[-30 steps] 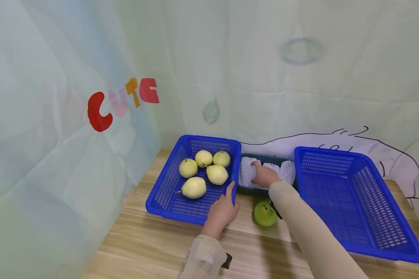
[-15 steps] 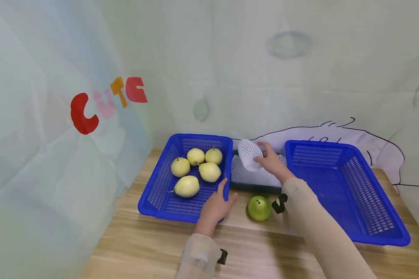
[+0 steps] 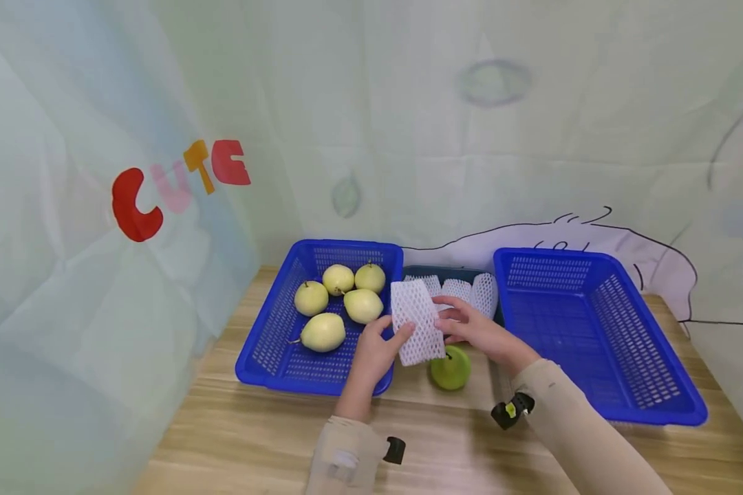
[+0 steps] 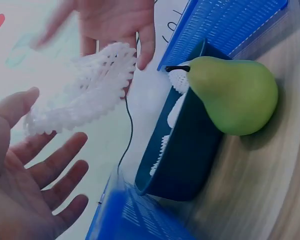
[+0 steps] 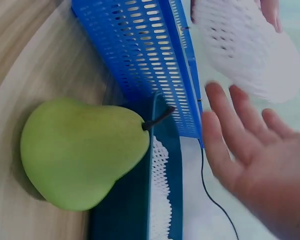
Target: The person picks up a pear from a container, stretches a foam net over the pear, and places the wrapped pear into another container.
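Observation:
Held up over the table is a white foam net sleeve (image 3: 416,316), flattened in the head view with its mouth spread in the left wrist view. My left hand (image 3: 370,354) pinches it between thumb and forefinger; its other fingers (image 4: 65,177) are spread out. At the sleeve's right edge is my right hand (image 3: 479,333), its fingers (image 5: 225,110) loosely extended with their tips close to the mesh. Below, a green pear (image 3: 450,371) stands upright on the table, stem up, partly covered by the sleeve in the head view. Behind it is a dark green bin (image 4: 185,155) of more foam sleeves (image 3: 484,295).
On the left, a blue basket (image 3: 285,368) holds several pale yellow pears (image 3: 323,333). Another blue basket (image 3: 594,344) sits to the right, beyond the bin. A printed cloth backdrop (image 3: 408,172) hangs behind the wooden table (image 3: 254,433).
My right hand has lifted a foam sleeve out of the bin and brought it nearer. My left hand has left the basket's rim and taken hold of the sleeve. The view has shifted slightly.

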Motion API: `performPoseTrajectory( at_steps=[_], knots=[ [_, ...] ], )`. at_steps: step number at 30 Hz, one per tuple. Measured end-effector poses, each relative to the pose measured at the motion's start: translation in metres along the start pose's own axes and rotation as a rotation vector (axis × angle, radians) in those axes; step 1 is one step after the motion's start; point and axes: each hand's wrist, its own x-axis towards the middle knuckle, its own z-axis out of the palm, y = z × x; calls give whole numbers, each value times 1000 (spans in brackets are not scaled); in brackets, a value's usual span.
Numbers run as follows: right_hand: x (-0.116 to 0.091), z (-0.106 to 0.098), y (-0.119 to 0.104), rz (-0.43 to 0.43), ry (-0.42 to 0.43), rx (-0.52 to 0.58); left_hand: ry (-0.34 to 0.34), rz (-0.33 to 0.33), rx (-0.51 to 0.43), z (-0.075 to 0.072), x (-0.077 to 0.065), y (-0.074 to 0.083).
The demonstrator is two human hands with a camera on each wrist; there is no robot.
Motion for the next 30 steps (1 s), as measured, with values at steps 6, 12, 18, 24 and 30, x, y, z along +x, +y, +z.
performPoseTrajectory(
  at_steps=[6, 12, 18, 24, 30],
  knots=[
    [-2, -4, 7, 27, 260, 47, 55, -2, -138, 1, -1, -7],
    [-11, -14, 7, -54, 332, 67, 87, -17, -352, -5, 0, -11],
    [-17, -3, -1, -103, 266, 115, -266, 71, -452, 3, 0, 6],
    [-14, 0, 1, -138, 223, 99, -292, 149, -339, 1, -3, 20],
    [-12, -5, 21, -19, 182, -131, -126, 137, -309, 14, 7, -10]
  ],
)
